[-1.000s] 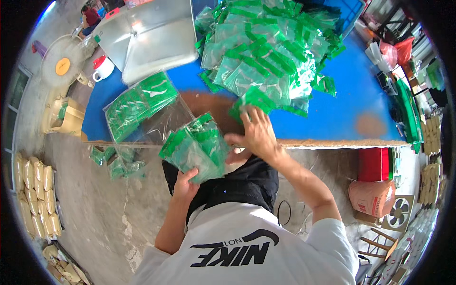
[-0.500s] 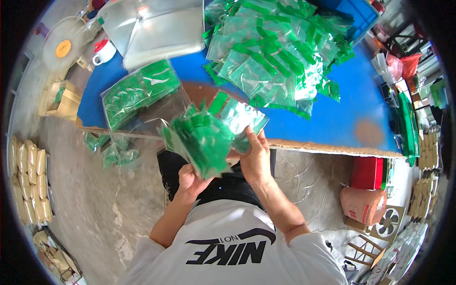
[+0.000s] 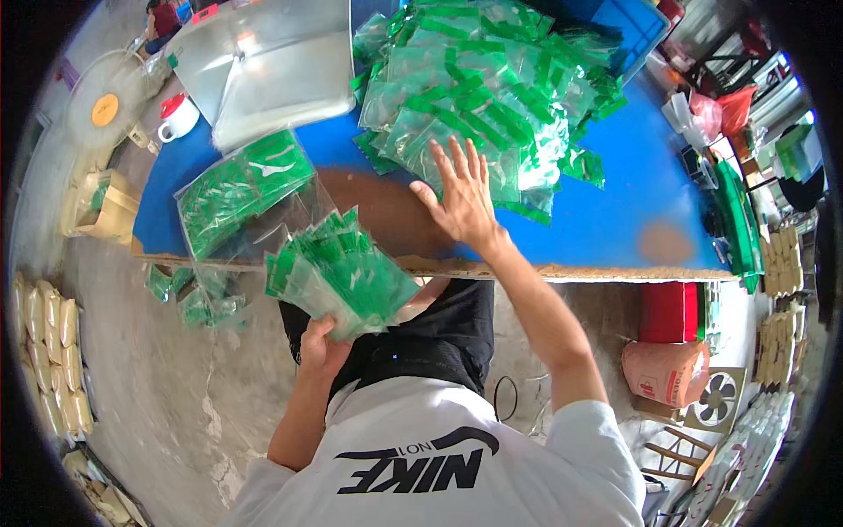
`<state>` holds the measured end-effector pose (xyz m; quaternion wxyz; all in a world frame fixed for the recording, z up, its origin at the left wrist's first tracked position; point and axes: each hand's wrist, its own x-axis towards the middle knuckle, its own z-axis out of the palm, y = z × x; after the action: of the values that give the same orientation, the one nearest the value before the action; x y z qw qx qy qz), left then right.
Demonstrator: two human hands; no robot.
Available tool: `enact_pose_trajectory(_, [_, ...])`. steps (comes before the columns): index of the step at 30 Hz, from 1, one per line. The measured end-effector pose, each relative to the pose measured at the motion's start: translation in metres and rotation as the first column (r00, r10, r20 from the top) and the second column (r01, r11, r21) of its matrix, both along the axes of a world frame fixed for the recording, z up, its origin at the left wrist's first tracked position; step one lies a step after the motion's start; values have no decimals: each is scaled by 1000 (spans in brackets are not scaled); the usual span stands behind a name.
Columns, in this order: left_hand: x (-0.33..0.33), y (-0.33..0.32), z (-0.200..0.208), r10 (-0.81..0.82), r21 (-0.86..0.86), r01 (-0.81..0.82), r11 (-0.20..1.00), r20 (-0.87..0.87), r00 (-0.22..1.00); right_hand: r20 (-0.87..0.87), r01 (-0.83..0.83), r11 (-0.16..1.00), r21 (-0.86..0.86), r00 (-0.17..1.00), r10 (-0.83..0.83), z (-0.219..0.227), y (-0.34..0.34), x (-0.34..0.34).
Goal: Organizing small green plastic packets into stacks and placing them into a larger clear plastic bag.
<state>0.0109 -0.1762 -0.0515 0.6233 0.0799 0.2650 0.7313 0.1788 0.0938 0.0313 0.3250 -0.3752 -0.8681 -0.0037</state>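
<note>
My left hand grips a fanned stack of small clear plastic bags with green bands, held over my lap at the table's front edge. Its thumb presses on the near end of the stack; the other fingers are mostly hidden beneath. My right hand is stretched out over the table with its fingers spread and nothing in it. Its fingertips reach the near edge of a large heap of the same green-banded bags. Whether they touch the heap I cannot tell.
On the blue table, a large clear bag packed with green-banded bags lies left, below a pile of clear plastic sheets. A white mug with red lid stands at the left edge. A blue crate is at the back.
My right hand has left the stack and moved forward to the heap, fingers spreading. The loose bag it held is no longer in it. My left hand keeps the stack, slightly lower and further left.
</note>
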Motion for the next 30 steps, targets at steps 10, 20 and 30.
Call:
enact_pose_trajectory(10, [16, 13, -7, -38, -79, 45, 996, 85, 996, -230, -656, 639, -401, 747, 623, -12, -38, 14])
enact_pose_trajectory(20, [15, 16, -14, -76, -89, 87, 992, 119, 990, -146, -619, 653, -436, 764, 628, -22, -53, 42])
enact_pose_trajectory(30, [18, 10, 9, -72, -16, 72, 997, 28, 997, -637, -549, 501, -669, 771, -4, -22, -102, 17])
